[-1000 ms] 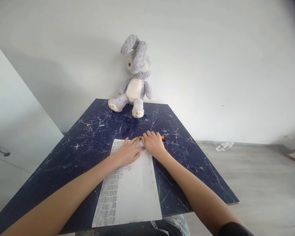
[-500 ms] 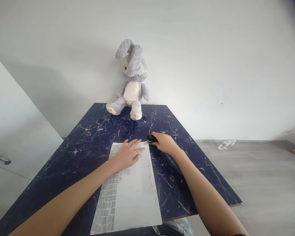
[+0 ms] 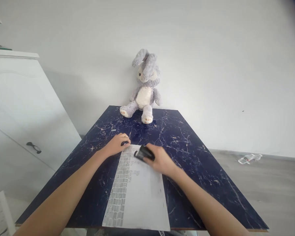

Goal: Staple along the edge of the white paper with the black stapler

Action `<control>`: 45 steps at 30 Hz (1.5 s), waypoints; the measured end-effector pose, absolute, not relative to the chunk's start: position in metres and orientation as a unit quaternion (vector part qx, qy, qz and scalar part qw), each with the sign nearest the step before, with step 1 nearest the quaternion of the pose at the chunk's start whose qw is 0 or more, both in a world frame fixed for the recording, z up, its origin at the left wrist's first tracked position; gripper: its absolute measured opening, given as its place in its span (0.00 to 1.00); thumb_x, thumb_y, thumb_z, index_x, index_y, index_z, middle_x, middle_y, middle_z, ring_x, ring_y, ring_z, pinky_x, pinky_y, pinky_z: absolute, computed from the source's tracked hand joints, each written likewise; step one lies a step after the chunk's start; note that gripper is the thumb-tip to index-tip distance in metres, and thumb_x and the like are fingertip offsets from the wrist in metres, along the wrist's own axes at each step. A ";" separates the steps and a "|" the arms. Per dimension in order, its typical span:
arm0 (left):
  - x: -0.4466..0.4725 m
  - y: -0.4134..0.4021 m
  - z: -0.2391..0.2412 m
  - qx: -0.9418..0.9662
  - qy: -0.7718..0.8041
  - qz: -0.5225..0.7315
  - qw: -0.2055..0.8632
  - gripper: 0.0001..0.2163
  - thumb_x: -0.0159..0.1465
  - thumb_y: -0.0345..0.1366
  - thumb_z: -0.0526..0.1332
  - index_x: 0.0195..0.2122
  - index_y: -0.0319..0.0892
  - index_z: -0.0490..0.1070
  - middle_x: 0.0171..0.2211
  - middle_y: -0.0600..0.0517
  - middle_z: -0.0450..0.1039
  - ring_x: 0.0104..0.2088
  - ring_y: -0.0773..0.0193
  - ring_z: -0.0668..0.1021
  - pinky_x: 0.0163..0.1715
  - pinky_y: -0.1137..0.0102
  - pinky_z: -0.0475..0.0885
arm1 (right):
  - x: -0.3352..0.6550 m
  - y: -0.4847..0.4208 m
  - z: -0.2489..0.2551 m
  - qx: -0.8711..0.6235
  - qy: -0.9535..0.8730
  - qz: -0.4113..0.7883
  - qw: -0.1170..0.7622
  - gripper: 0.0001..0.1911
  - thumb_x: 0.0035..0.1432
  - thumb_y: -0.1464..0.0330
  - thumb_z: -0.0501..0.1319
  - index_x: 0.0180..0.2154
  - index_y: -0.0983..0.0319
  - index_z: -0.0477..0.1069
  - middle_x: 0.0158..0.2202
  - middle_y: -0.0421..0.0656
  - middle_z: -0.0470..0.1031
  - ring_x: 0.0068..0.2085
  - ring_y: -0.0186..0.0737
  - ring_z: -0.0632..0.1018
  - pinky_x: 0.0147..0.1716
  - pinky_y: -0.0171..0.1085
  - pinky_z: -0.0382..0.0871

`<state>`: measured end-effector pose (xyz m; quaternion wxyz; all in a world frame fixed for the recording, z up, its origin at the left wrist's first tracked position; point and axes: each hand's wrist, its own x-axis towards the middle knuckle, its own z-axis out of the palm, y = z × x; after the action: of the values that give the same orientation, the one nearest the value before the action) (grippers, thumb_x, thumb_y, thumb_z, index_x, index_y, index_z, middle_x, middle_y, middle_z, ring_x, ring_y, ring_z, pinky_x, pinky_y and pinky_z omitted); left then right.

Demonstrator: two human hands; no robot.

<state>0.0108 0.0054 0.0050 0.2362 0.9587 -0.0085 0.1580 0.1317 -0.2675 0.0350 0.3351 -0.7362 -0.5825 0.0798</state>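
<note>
A printed sheet of paper [image 3: 145, 200], perhaps several together, lies on the dark blue marbled table [image 3: 191, 183], with dense text down its left side. At the sheet's far left corner, my left hand [image 3: 116, 144] pinches the edge with curled fingers. My right hand [image 3: 162, 160] grips a black stapler [image 3: 145, 153] over the upper part of the sheet; hand and stapler are slightly blurred by motion. The stapler's jaw end points left, toward my left hand. Whether it touches the paper I cannot tell.
A grey plush rabbit [image 3: 147, 88] sits at the table's far edge against the wall. A small grey strip [image 3: 113, 130] lies beyond my left hand. On the left stands a white cabinet [image 3: 27, 108] with a dark handle. Clear plastic packaging [image 3: 249, 159] lies on the floor at right.
My left hand has gone from lying flat on the sheet to pinching its far left corner. My right hand has carried the stapler left from the far right corner. The view has shifted left.
</note>
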 end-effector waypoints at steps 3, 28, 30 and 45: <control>0.011 0.013 0.002 0.950 0.019 0.179 0.254 0.11 0.70 0.40 0.58 0.37 0.44 0.79 0.41 0.48 0.76 0.44 0.55 0.76 0.49 0.62 0.68 | 0.090 -0.251 0.021 -0.701 -0.649 0.087 0.284 0.11 0.58 0.69 0.67 0.39 0.59 0.65 0.35 0.41 0.74 0.35 0.40 0.73 0.33 0.36 0.60; 0.010 -0.035 0.017 0.955 -0.093 -0.026 0.281 0.28 0.56 0.54 0.74 0.54 0.48 0.73 0.50 0.47 0.72 0.48 0.49 0.73 0.46 0.63 0.65 | 0.193 -0.274 0.007 -0.415 -0.481 0.600 0.485 0.32 0.48 0.72 0.62 0.58 0.64 0.76 0.58 0.48 0.78 0.59 0.52 0.75 0.65 0.49 0.61; 0.007 -0.032 0.018 0.951 -0.098 -0.028 0.292 0.26 0.56 0.52 0.74 0.52 0.48 0.73 0.49 0.47 0.72 0.48 0.50 0.73 0.46 0.63 0.65 | 0.189 -0.271 0.003 -0.417 -0.466 0.607 0.491 0.32 0.47 0.72 0.62 0.57 0.64 0.76 0.57 0.48 0.78 0.59 0.52 0.75 0.64 0.48 0.61; 0.007 -0.038 0.020 0.950 -0.111 -0.041 0.290 0.19 0.61 0.51 0.69 0.44 0.45 0.70 0.42 0.49 0.71 0.44 0.53 0.73 0.45 0.64 0.64 | 0.187 -0.270 0.003 -0.450 -0.454 0.590 0.493 0.30 0.48 0.73 0.58 0.54 0.64 0.77 0.56 0.49 0.78 0.57 0.49 0.75 0.62 0.47 0.63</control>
<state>0.0069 -0.0381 0.0200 0.2903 0.9496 -0.1111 -0.0410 0.1868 -0.2702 0.0029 0.4930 -0.4503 -0.4539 0.5901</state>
